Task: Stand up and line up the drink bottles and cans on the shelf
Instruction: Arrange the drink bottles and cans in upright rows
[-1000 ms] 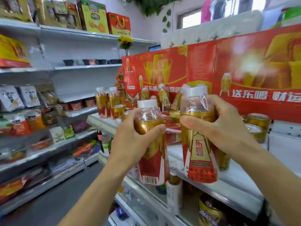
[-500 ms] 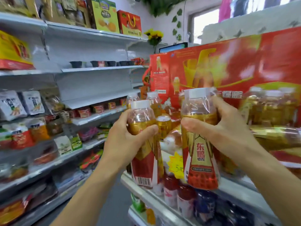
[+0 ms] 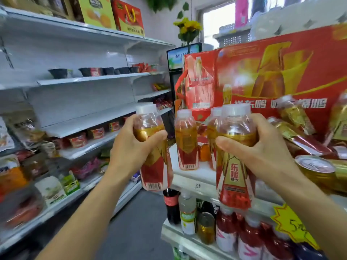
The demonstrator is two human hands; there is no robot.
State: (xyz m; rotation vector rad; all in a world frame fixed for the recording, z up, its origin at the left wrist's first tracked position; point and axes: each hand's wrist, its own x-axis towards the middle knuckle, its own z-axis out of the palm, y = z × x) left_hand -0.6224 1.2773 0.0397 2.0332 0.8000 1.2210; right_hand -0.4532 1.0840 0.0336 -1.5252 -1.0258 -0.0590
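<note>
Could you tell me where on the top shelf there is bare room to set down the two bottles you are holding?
Bare white shelf lies along the front edge, left of and before the standing bottle. Right is crowded: toppled bottles and a gold can.

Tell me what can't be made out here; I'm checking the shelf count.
- Head view: tipped bottles at right are motion-blurred.
- Second standing bottle is mostly hidden behind the right hand's bottle.
- Gold can is partly covered by the right hand.
</note>
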